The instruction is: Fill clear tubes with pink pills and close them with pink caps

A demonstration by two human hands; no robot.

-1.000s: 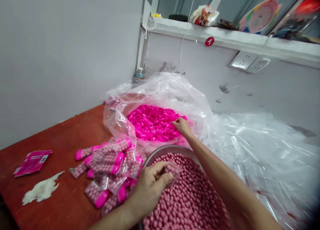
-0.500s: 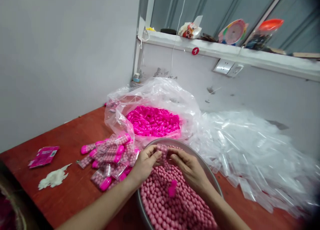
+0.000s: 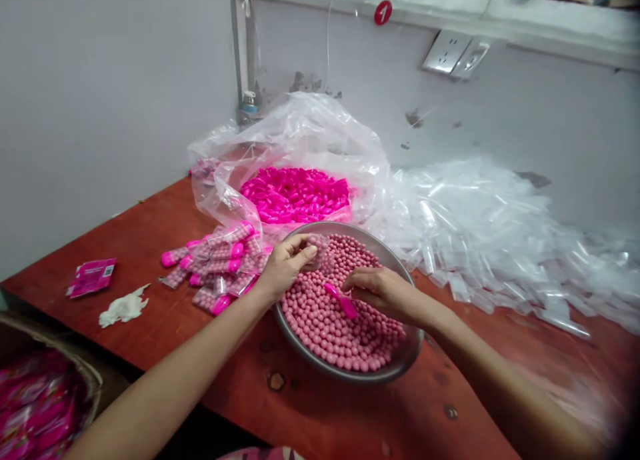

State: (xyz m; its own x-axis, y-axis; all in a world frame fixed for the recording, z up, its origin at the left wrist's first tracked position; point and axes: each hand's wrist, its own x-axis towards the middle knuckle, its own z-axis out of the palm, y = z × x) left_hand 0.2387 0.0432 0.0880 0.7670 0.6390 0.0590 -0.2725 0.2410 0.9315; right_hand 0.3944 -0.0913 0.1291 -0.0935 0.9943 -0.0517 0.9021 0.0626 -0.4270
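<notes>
Left hand (image 3: 285, 268) pinching a clear tube (image 3: 316, 252) of pink balls above the metal bowl (image 3: 400, 360), right hand (image 3: 383, 290) gripping a pink cap (image 3: 342, 301) just beside it, with risk of balls spilling if the tube tilts
</notes>
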